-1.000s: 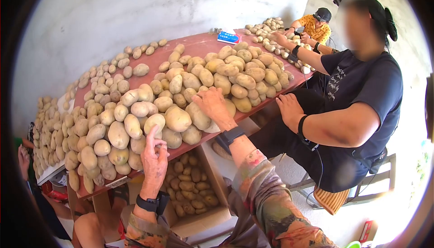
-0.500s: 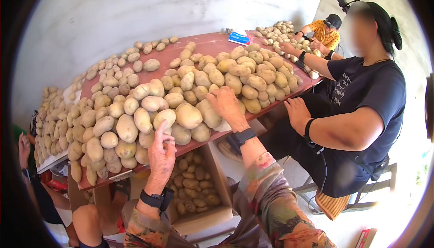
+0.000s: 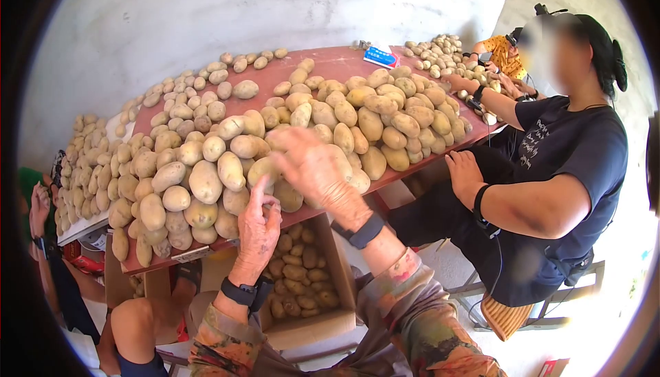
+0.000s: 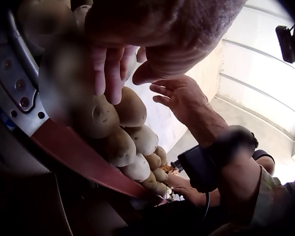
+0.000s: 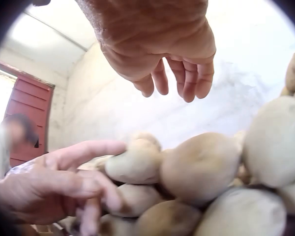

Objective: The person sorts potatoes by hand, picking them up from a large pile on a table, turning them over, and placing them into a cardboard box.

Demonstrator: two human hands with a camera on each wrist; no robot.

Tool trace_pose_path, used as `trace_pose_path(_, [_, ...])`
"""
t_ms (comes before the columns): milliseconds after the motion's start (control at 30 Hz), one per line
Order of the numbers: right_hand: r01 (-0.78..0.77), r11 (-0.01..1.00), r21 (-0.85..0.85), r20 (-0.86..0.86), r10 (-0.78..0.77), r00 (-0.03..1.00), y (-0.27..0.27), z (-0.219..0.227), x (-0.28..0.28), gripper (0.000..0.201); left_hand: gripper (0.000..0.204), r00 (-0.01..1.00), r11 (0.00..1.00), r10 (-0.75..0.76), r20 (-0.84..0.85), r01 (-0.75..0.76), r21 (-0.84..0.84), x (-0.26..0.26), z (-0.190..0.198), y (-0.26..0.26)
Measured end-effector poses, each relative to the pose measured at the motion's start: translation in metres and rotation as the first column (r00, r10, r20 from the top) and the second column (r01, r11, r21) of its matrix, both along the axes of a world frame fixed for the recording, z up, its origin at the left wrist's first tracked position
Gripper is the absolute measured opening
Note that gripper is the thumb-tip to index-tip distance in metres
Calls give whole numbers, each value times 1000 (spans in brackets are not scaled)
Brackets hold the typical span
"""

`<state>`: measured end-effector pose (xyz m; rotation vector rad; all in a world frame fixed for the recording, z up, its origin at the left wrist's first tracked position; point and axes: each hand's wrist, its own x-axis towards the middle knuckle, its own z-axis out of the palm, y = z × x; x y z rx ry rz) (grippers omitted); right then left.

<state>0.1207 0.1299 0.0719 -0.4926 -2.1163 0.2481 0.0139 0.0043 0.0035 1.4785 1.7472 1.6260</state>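
A large heap of potatoes [image 3: 206, 183] covers the front of the red table. My left hand [image 3: 258, 229] is at the heap's front edge, its index finger pointing up; in the right wrist view that fingertip is right at a pale potato [image 5: 137, 166]. Its other fingers bend loosely around nothing. Blurred in the head view, my right hand [image 3: 311, 167] hovers over the heap, just right of and above the left one. Seen from the right wrist, its fingers [image 5: 189, 81] hang down above the potatoes with nothing between them.
Under the table edge stands a cardboard box [image 3: 342, 318] of potatoes. A person in a dark shirt [image 3: 560, 153] sits close on the right, and another in yellow [image 3: 505, 57] works beyond. A blue tissue pack [image 3: 380, 56] lies on the red table [image 3: 337, 64] near the wall.
My right hand has lifted off the potatoes at the heap's right part and moved left towards my left hand. The left hand keeps its pose, and the head view has shifted a little.
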Motion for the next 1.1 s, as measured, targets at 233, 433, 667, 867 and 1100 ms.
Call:
trace_pose_path(233, [-26, 1000, -4, 255, 26, 966, -36, -9, -22, 29, 42, 993, 1000, -2, -114, -2, -30, -11, -13, -2])
trace_pose_path(433, [24, 1000, -2, 259, -23, 966, -32, -14, -27, 25, 38, 999, 997, 39, 30, -41, 63, -2, -3, -1])
trace_pose_path(667, [-34, 995, -91, 231, 54, 971, -22, -17, -21, 19, 38, 994, 987, 109, 7, -109, 119, -8, -15, 4])
trace_pose_path(867, [-55, 995, -86, 284, 77, 956, -16, -21, -15, 35, 43, 971, 989, 74, 227, -101, 110, 4, 2, 3])
trace_pose_path(1100, [30, 1000, 8, 299, -31, 954, -28, -22, -20, 54, 51, 987, 980, 122, 107, -137, 143, 2, -8, 10])
